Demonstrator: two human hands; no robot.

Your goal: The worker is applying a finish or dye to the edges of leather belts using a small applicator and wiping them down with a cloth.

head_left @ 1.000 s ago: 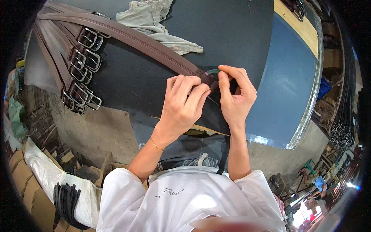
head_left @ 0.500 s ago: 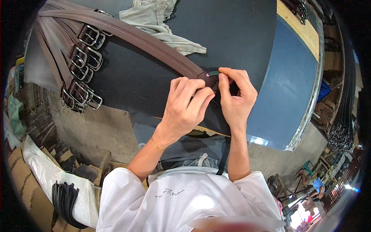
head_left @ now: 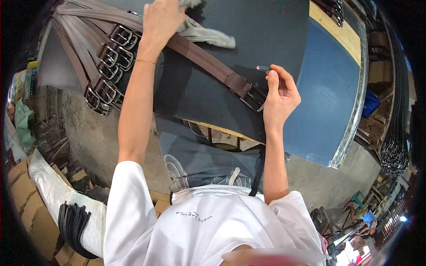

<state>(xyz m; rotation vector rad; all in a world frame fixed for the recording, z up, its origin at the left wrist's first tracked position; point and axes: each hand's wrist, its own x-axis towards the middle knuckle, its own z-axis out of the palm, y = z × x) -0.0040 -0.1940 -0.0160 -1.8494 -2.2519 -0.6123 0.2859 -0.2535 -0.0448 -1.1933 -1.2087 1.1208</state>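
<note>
While the left hand (head_left: 162,18) is outstretched, the right (head_left: 282,96) seemingly pinches a rod (head_left: 263,68).

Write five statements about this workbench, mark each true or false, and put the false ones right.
1. The right hand holds a small green object. True.
2. Both hands are on the belt's buckle. False: the left hand is farther up, near the cloth.
3. A bracelet circles the left wrist. True.
4. The belt pile lies right of the right hand. False: the belt pile is at the left.
5. The cloth is bright red. False: it is pale grey.
</note>
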